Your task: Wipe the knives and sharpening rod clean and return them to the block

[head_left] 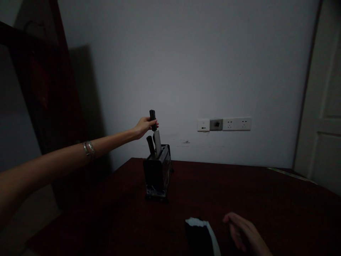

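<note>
We grip the black handle of a broad-bladed knife (158, 142) with our left hand (145, 125), its blade upright and partly inside a black knife block (153, 175) on the dark red surface (218, 188). Well apart, our right hand (244, 229), fingers loosely bent, hovers or rests, we cannot tell which, near a black-and-white item (199, 237).

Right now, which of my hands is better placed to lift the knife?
Probably your left hand: it grips the knife by its black handle, above the knife holder. Your right hand is well away from it, beside a black-and-white item.
</note>
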`<state>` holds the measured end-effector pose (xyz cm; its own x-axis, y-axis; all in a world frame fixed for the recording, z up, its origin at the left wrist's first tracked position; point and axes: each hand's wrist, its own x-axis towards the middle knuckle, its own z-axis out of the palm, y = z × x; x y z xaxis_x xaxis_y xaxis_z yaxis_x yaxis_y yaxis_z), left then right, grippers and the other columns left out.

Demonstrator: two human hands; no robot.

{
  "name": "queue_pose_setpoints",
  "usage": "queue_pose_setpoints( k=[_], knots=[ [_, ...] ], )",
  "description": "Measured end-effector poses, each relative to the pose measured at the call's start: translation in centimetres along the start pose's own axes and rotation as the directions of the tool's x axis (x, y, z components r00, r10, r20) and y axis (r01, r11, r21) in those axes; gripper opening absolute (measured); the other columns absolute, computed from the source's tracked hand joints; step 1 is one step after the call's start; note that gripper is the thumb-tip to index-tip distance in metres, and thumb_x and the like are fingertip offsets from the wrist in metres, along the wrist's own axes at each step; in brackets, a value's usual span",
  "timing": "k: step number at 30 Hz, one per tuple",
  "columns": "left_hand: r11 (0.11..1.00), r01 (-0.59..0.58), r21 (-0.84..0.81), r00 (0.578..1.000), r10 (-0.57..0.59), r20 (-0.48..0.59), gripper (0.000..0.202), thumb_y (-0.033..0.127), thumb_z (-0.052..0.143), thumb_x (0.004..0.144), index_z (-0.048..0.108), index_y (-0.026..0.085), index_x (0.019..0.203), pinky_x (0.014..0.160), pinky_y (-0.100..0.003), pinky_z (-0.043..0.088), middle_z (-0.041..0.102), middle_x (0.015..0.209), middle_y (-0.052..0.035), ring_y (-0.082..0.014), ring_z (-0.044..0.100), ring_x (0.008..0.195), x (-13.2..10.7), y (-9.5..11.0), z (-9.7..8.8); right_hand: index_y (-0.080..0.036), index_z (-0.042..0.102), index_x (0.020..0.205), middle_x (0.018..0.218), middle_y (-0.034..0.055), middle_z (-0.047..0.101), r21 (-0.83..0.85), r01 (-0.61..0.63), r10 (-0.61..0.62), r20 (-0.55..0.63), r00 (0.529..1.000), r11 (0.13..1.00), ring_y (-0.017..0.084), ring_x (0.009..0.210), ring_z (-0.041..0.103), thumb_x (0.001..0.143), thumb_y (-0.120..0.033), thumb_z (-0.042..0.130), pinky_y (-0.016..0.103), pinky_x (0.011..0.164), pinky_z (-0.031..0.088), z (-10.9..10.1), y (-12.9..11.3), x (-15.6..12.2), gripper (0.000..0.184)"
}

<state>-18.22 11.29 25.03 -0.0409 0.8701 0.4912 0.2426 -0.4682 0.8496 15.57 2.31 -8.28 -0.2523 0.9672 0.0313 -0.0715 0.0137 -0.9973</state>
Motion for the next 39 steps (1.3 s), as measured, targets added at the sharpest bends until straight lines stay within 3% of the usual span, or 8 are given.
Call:
queue_pose_setpoints(
  k=[7,22,29,39],
  knots=[
    [0.999,-0.044,0.029,0.999,0.044,-0.002,0.006,0.010,0.054,0.079,0.057,0.007,0.075,0.072,-0.036,0.045,0.061,0.071,-0.0080,-0.0148,0.060,0.065,1.7,2.9,-0.1,-0.016,0.058,0.076,0.038,-0.0037,0.047,-0.005,0.038,-0.038,0.001,0.999,0.999,0.008,0.031,0.037,0.074,-0.066,0.041,0.020,0.033,0.023,-0.5,1.2,0.4,0.053],
    [0.996,-0.085,0.031,0.996,0.086,-0.018,0.008,0.009,0.051,0.082,0.054,0.007,0.075,0.074,-0.037,0.044,0.059,0.070,-0.0092,-0.0160,0.059,0.066,4.2,7.0,-0.1,-0.016,0.056,0.072,0.035,-0.0044,0.044,0.023,0.005,-0.005,0.014,1.000,1.000,0.008,0.028,0.037,0.068,-0.071,0.042,0.018,0.031,0.022,-0.4,1.4,0.8,0.056],
    [0.993,-0.119,0.014,0.993,0.119,0.010,0.006,0.010,0.052,0.082,0.054,0.007,0.077,0.075,-0.038,0.044,0.059,0.073,-0.0098,-0.0170,0.060,0.070,4.4,7.6,0.9,-0.017,0.057,0.072,0.035,-0.0043,0.044,0.015,0.012,-0.012,0.006,1.000,1.000,0.008,0.028,0.036,0.068,-0.070,0.043,0.020,0.031,0.023,-0.4,1.3,0.7,0.056],
    [0.988,-0.153,-0.038,0.982,0.156,0.102,0.008,0.010,0.051,0.083,0.052,0.007,0.076,0.071,-0.035,0.044,0.059,0.074,-0.0088,-0.0142,0.058,0.064,4.3,7.5,4.0,-0.016,0.056,0.070,0.034,-0.0041,0.044,0.001,0.014,-0.013,-0.070,0.997,1.000,0.007,0.028,0.031,0.066,-0.069,0.044,0.019,0.032,0.019,-0.4,-0.7,1.0,0.055]
  ],
)
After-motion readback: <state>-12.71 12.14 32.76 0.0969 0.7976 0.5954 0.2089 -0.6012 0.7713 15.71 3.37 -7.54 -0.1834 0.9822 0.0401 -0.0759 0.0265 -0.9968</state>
